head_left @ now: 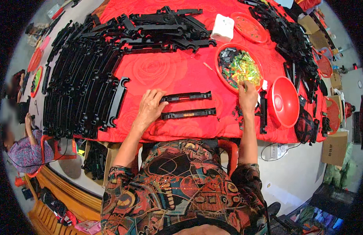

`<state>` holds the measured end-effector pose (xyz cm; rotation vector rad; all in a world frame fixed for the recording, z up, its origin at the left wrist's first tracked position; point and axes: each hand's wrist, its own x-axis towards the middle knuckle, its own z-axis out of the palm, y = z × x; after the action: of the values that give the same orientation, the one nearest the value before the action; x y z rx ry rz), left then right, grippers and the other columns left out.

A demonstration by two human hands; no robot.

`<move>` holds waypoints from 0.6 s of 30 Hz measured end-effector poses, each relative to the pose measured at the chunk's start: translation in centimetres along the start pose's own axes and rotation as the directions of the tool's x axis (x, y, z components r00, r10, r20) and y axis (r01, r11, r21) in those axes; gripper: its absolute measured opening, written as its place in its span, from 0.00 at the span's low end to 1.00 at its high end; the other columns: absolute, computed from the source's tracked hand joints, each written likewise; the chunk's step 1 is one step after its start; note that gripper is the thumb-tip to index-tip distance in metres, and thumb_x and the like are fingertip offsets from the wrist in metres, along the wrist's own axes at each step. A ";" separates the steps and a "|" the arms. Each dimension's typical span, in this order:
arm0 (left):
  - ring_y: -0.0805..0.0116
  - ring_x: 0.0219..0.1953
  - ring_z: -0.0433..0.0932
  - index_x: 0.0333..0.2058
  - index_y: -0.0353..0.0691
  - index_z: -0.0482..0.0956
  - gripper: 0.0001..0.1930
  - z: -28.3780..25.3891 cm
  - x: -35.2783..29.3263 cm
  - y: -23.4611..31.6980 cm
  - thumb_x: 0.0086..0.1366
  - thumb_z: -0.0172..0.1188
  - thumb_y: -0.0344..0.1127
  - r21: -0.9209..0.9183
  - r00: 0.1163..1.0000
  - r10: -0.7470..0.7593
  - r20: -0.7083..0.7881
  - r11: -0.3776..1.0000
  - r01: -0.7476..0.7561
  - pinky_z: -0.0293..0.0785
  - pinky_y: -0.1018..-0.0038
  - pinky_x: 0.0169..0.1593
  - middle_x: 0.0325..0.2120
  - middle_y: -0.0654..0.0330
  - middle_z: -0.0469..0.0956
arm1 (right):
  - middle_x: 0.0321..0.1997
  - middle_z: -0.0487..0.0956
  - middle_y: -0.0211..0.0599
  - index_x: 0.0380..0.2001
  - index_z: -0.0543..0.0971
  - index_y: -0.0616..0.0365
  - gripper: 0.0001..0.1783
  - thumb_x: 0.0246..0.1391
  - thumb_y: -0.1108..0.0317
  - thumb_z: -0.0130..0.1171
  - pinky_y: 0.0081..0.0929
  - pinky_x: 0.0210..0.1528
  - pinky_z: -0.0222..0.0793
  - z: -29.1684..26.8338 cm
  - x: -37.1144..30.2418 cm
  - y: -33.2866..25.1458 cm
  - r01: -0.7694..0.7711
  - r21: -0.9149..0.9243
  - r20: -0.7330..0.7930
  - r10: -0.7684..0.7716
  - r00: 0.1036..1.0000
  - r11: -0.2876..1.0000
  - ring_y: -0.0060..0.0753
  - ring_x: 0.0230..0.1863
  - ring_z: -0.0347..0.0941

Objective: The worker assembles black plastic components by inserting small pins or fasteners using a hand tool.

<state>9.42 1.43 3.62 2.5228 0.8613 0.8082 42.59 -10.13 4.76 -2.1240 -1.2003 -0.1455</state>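
Note:
My left hand has its fingers and thumb closed around the left end of a slim black plastic bar with a slot along its middle. A second black bar lies parallel on the near side, bearing a small yellowish strip. My right hand is at the near rim of a round red tray, fingers pinched together. Whatever is between its fingertips is too small to make out. Small yellow-green pieces fill much of the tray, with dark grey pieces at its far left.
Rows of black bars cover the table's left, with a loose heap behind. More black parts lie at right. A red bowl, white tissue pack and another red tray stand nearby. Another person sits at far left.

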 end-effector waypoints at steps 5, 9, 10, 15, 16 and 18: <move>0.54 0.40 0.70 0.38 0.37 0.74 0.17 1.6 1.0 0.3 0.48 0.63 0.30 -0.002 0.998 0.044 0.042 0.999 -0.044 0.66 0.63 0.44 0.36 0.55 0.74 | 0.30 0.77 0.50 0.30 0.79 0.57 0.09 0.43 0.68 0.58 0.43 0.36 0.69 3.6 3.4 1.6 0.064 -0.265 0.192 -0.012 0.981 0.962 0.52 0.33 0.75; 0.55 0.38 0.70 0.39 0.37 0.74 0.16 3.6 1.1 -0.3 0.49 0.63 0.32 -0.045 0.994 -0.008 0.108 0.999 0.013 0.66 0.63 0.44 0.34 0.55 0.75 | 0.31 0.77 0.52 0.30 0.79 0.56 0.10 0.44 0.64 0.58 0.45 0.37 0.69 4.3 4.0 2.7 0.081 -0.330 0.316 0.030 0.948 0.940 0.54 0.34 0.75; 0.56 0.38 0.71 0.38 0.37 0.74 0.16 3.7 1.0 -0.4 0.49 0.62 0.32 -0.033 0.995 0.013 0.095 0.999 -0.010 0.66 0.64 0.44 0.33 0.55 0.75 | 0.32 0.77 0.51 0.30 0.79 0.56 0.10 0.44 0.65 0.57 0.45 0.37 0.69 4.1 4.0 2.3 0.068 -0.338 0.302 0.040 0.952 0.939 0.53 0.35 0.75; 0.56 0.37 0.71 0.37 0.38 0.75 0.15 3.7 0.5 -0.6 0.50 0.62 0.33 -0.099 0.998 -0.048 0.047 0.994 0.052 0.66 0.63 0.43 0.33 0.56 0.76 | 0.34 0.77 0.50 0.30 0.78 0.54 0.10 0.44 0.64 0.56 0.47 0.38 0.69 2.9 3.9 1.4 0.173 -0.246 0.404 -0.061 0.913 0.954 0.53 0.36 0.75; 0.56 0.37 0.71 0.37 0.39 0.75 0.14 3.7 0.5 -0.6 0.50 0.62 0.34 -0.120 0.998 -0.047 0.032 0.992 0.051 0.66 0.63 0.42 0.33 0.57 0.76 | 0.33 0.77 0.50 0.30 0.78 0.54 0.10 0.45 0.63 0.56 0.47 0.38 0.69 2.6 3.9 1.5 0.180 -0.261 0.436 -0.051 0.899 0.948 0.53 0.36 0.74; 0.56 0.36 0.71 0.37 0.40 0.75 0.15 3.7 0.6 -0.4 0.50 0.62 0.34 -0.152 0.998 -0.057 0.021 0.987 0.060 0.65 0.62 0.42 0.33 0.58 0.76 | 0.31 0.77 0.51 0.30 0.78 0.55 0.10 0.45 0.63 0.56 0.48 0.38 0.68 2.4 4.5 2.5 0.221 -0.244 0.533 -0.060 0.844 0.944 0.54 0.35 0.74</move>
<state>11.90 1.60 0.79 2.3571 0.8310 0.8014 46.57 -6.26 3.48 -2.4216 -1.7470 0.2178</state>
